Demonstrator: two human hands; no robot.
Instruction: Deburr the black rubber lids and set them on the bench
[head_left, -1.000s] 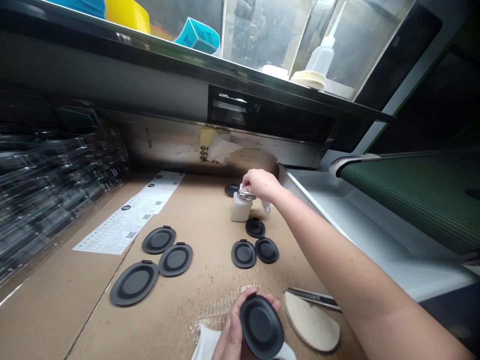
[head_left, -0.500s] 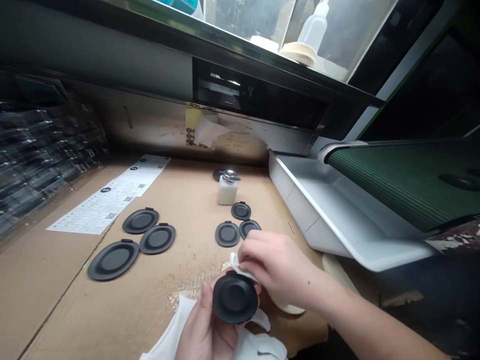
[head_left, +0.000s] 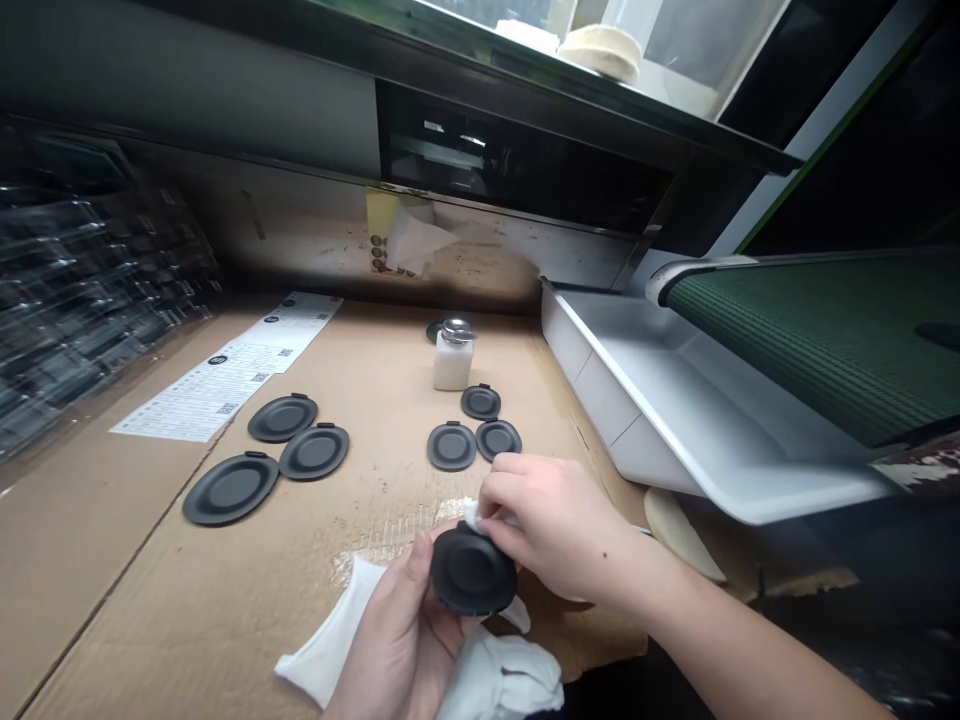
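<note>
A round black lid [head_left: 474, 570] with a small tab rests in my left hand [head_left: 405, 635], whose thumb presses on its left edge. My right hand [head_left: 551, 515] pinches a white cloth [head_left: 472, 514] against the lid's upper rim, near the tab. Under and beside my left hand lies more white cloth [head_left: 334, 625]. Beyond my hands, three similar black lids [head_left: 451, 446] lie close together on the cardboard. Another group of three black lids [head_left: 231, 488] is farther left. Behind the nearer group stands a square white bottle [head_left: 454, 362] with a metal top, partly hiding another black piece.
Printed label sheets [head_left: 217, 385] lie on the cardboard [head_left: 150, 580] at the left, beside stacked clear plastic [head_left: 82, 290]. On the right are a large white tray [head_left: 637, 440] and a green conveyor belt [head_left: 817, 340]. A metal shelf crosses above.
The view has shifted slightly, so the table items appear higher. The lid is tilted a little differently, and my right hand with the cloth has moved closer over its upper edge.
</note>
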